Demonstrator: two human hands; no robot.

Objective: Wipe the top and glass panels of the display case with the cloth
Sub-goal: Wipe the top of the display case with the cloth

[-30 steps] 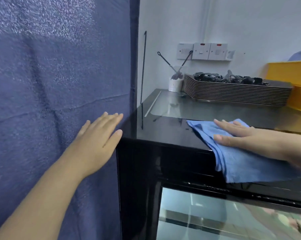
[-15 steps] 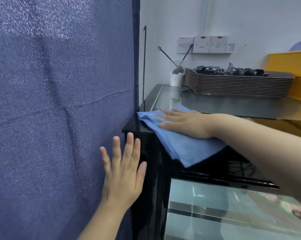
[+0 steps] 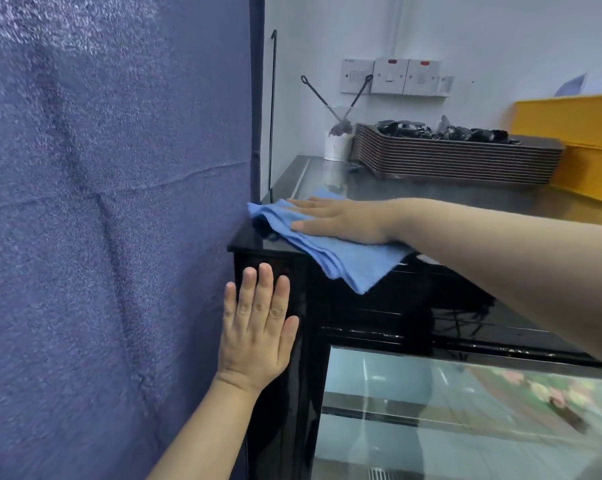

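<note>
Display case (image 3: pixel 362 317): glossy black top & frame, v. reflective. 1 glass panel (image 3: pixel 466 410) shows on its front, below the black band. Behind the case a brushed-steel counter (image 3: pixel 431 192) runs back to a white wall. A dark blue fabric partition (image 3: pixel 102 237) stands tight against the case's left side.

Cloth (image 3: pixel 355 261): light blue, folded, lying on the case top near its front-left corner, w/ 1 corner hanging over the front edge.

Right hand (image 3: pixel 341 220): flat on the cloth, fingers straight & together, pressing down, not gripping. Left hand (image 3: pixel 258 327): flat too, fingers straight, palm against the case's black front-left corner post, just beside the partition, holding nothing.

Counts:
- 2 hands, 1 cloth.
- Behind the case, on the counter: 1 white cup (image 3: pixel 337 145) w/ 2 long-handled utensils, and 1 stack of trays (image 3: pixel 455 161) w/ dark items piled on top. Tray edges too thin to count surely.
- Behind the case, to the right: yellow bins (image 3: pixel 587 150), 2 by the look.
- On the wall above: 3 switch plates (image 3: pixel 391 76).
- At the case's back-left: 1 thin black rod (image 3: pixel 272 116), upright.
</note>
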